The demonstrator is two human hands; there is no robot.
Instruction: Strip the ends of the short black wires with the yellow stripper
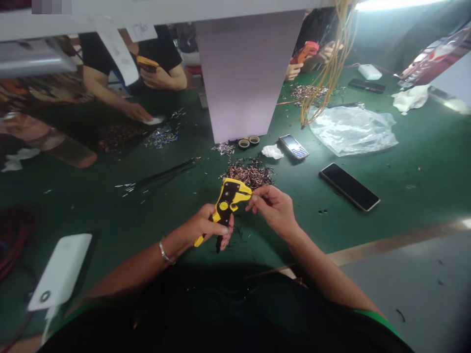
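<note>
My left hand (211,223) is wrapped round the handles of a yellow and black wire stripper (225,203), its jaw end pointing to the right. My right hand (274,208) is closed in a pinch right at the tip of the jaws. What sits between those fingertips is too small to make out. Just beyond the tool lies a heap of short dark and copper-coloured wire pieces (248,171) on the green table (176,211). A few dark scraps lie under my hands.
A black phone (349,186), a keypad phone (293,147) and a plastic bag (353,130) lie to the right. Ahead stands a pale upright panel (243,78) with tape rolls (248,142) at its foot. A white power bank (61,272) is at left. Co-workers' hands work across the table.
</note>
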